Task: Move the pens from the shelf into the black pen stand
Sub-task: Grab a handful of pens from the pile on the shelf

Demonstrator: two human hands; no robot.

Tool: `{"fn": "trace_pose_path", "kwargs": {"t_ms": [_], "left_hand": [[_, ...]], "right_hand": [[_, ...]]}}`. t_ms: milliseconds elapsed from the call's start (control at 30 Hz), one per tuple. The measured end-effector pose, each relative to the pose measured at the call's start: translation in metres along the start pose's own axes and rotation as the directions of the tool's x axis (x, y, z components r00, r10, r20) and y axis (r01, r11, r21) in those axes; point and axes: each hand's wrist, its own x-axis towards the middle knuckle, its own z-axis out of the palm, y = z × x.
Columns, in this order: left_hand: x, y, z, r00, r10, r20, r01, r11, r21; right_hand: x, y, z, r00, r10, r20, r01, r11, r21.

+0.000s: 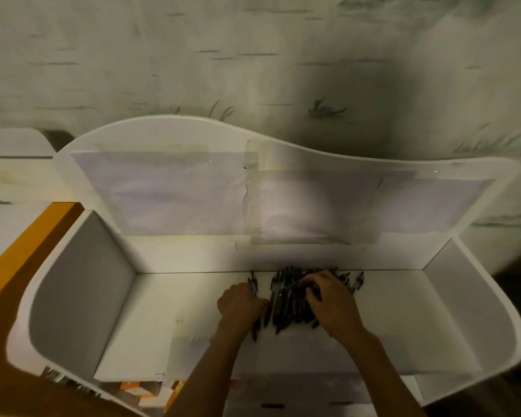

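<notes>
White shelf (193, 311), rear edge: pile of dark pens (292, 299).
Gathering step: left hand (241, 303) and right hand (331, 302) curled on pens; lifting next; stand unseen.

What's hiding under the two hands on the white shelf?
A pile of dark pens lies on the shelf. The left hand and right hand cover some, so how many pens sit beneath them cannot be seen.

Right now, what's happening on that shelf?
A person has both hands in a pile of dark pens on the white shelf. The left hand is curled at the pile's left edge; the right hand lies on top, gathering. No black pen stand is in view, so none look moved yet.
</notes>
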Motion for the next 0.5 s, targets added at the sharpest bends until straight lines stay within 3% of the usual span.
{"fn": "trace_pose_path", "kwargs": {"t_ms": [133,300,500], "left_hand": [[-0.003,-0.001,0.002,0.998,0.062,-0.032,-0.062,0.998,0.0],[0.001,-0.003,-0.002,0.994,0.111,-0.009,-0.105,0.909,-0.403],[-0.001,0.007,0.001,0.995,0.071,0.069,-0.037,0.914,-0.404]], "right_hand": [[0.001,0.002,-0.002,1.0,0.013,-0.011,-0.012,1.0,0.014],[0.003,0.002,-0.002,1.0,0.027,-0.013,-0.027,1.0,0.009],[0.006,-0.003,-0.003,0.999,0.03,-0.029,-0.03,1.0,-0.006]]}}
